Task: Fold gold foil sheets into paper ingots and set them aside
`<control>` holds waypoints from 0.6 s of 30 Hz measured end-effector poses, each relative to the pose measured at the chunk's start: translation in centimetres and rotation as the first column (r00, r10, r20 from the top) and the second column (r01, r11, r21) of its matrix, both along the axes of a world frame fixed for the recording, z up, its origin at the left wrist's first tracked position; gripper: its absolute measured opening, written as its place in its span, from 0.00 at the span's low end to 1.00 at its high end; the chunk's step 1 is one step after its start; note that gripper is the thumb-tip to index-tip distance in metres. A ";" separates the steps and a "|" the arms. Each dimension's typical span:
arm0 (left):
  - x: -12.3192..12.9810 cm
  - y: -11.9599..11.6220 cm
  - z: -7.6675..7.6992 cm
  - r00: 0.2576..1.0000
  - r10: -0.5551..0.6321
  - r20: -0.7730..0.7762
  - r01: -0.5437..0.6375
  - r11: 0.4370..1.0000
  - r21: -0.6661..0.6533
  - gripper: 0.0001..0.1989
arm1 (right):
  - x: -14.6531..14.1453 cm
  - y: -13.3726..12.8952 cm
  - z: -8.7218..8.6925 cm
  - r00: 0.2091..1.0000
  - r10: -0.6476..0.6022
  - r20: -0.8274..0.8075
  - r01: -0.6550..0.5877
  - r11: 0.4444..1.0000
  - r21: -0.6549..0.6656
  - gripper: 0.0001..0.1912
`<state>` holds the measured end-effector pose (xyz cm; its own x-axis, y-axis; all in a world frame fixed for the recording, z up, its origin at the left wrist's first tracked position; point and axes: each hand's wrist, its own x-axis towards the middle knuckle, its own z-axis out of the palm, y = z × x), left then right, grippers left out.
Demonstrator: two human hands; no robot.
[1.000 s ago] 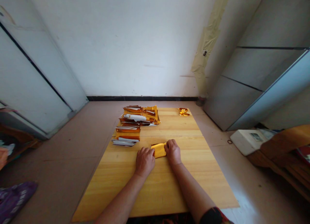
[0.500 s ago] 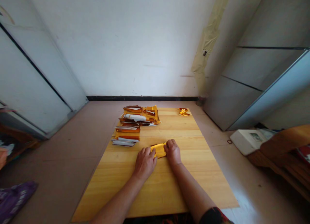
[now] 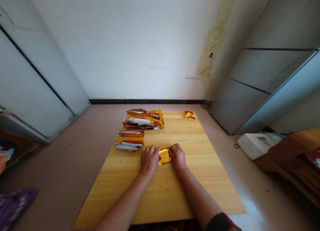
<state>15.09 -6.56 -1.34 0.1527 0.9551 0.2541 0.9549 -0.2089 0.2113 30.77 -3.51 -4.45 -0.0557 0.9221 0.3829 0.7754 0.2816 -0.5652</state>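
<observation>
Left hand: The left hand (image 3: 150, 161) is closed into a loose curl, and the left end of the gold foil piece (image 3: 164, 157) is gripped by its fingertips, pressed toward the board.

Right hand: The right hand (image 3: 177, 156) is curled in the same way, and the right end of the foil piece is gripped by its fingers. A dark patterned sleeve (image 3: 221, 222) is seen at the near end of the right forearm.

Foil piece: It is held flat between the two hands on the wooden tabletop (image 3: 175, 194), with its shiny gold face turned up. Its middle is left uncovered, and its ends are hidden by the fingers.

Stacks: Two piles of folded gold-and-white foil packets (image 3: 141, 119) are placed beyond the hands, toward the table's far left. The nearer pile (image 3: 129, 141) is set just in front of the farther one, and both are well apart from the hands.

Far corner: A small crumpled gold foil scrap (image 3: 189, 115) is placed near the far right corner.

Surroundings: A white wall (image 3: 125, 48) with black skirting (image 3: 146, 101) is seen ahead. A white plastic box (image 3: 253, 146) is placed on the floor at right, and a purple cloth (image 3: 15, 201) is seen at lower left.
</observation>
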 end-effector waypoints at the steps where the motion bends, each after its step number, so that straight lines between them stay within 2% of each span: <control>1: 0.2 -0.2 -0.1 0.999 -0.040 0.002 0.040 0.999 0.007 0.14 | 0.0 0.0 0.0 1.000 0.005 0.005 -0.005 1.000 0.001 0.09; 5: 0.7 -1.6 -0.7 0.990 -0.142 0.007 0.142 0.989 0.036 0.15 | 0.0 0.0 0.0 0.999 0.006 0.038 -0.005 1.000 -0.011 0.10; 10: 0.8 -3.1 -0.9 0.991 -0.131 -0.038 0.133 0.990 0.056 0.20 | 0.0 0.0 0.0 0.999 0.006 0.042 -0.006 1.000 -0.004 0.10; 18: 0.9 -3.1 -1.1 0.992 -0.126 -0.028 0.126 0.992 -0.007 0.17 | -0.1 0.0 0.1 1.000 0.009 0.008 -0.009 1.000 -0.003 0.09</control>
<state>15.98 -9.62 -2.43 0.2793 0.9290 0.2430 0.9266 -0.3271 0.1855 30.70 -3.49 -4.39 -0.0665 0.9227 0.3797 0.7773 0.2865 -0.5602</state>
